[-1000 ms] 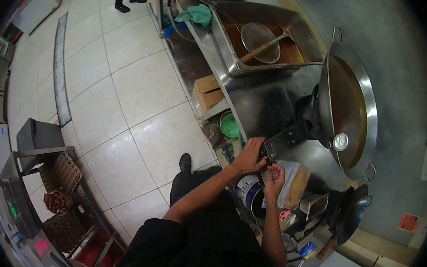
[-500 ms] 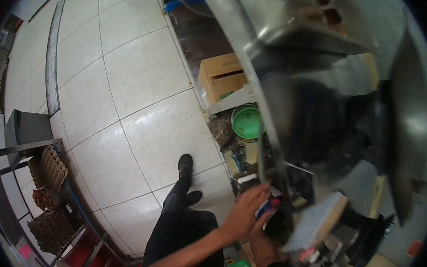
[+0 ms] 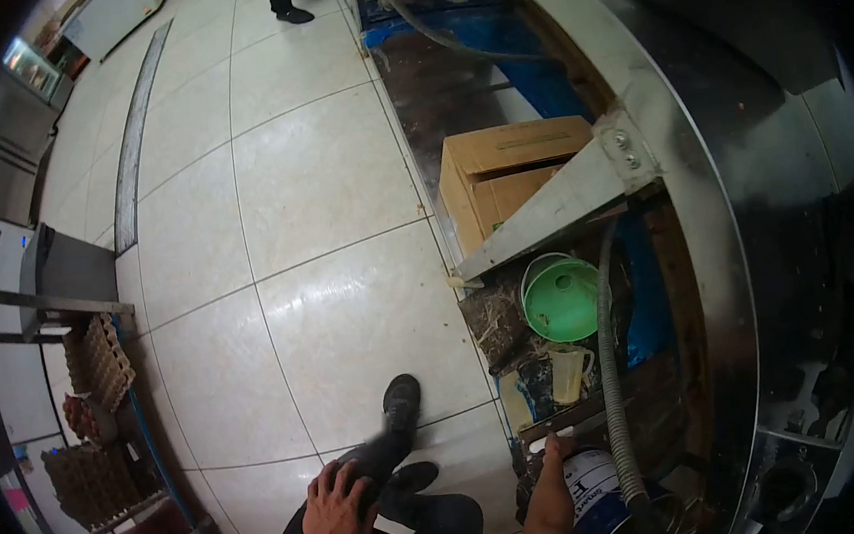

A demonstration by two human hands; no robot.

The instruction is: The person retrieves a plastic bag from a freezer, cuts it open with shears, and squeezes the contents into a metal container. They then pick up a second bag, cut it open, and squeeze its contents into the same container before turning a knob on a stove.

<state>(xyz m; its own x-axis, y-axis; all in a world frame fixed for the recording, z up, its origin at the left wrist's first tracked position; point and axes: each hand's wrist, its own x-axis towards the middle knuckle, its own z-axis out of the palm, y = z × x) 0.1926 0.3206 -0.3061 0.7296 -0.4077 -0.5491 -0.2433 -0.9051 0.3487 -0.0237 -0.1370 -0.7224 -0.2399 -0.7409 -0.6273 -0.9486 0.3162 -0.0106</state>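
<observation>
My left hand rests on my dark-trousered leg near the knee, fingers spread and bent over the cloth. Low under the metal counter, my right hand reaches down beside a white and blue tub with printed lettering. Its fingertips are right by a small white object, and most of its fingers are hidden, so I cannot tell whether it grips anything. A ribbed grey hose runs down across the tub. Just beyond stand a clear plastic jug and a green bucket with a wire handle.
A cardboard box sits behind a metal bracket under the counter edge. On the left, a rack holds egg trays. Another person's feet stand on the tiled floor ahead.
My hands were close together at a blue-labelled container by the counter edge. Now the left lies on my leg and the right is lower under the counter. The view has shifted, showing more beneath it.
</observation>
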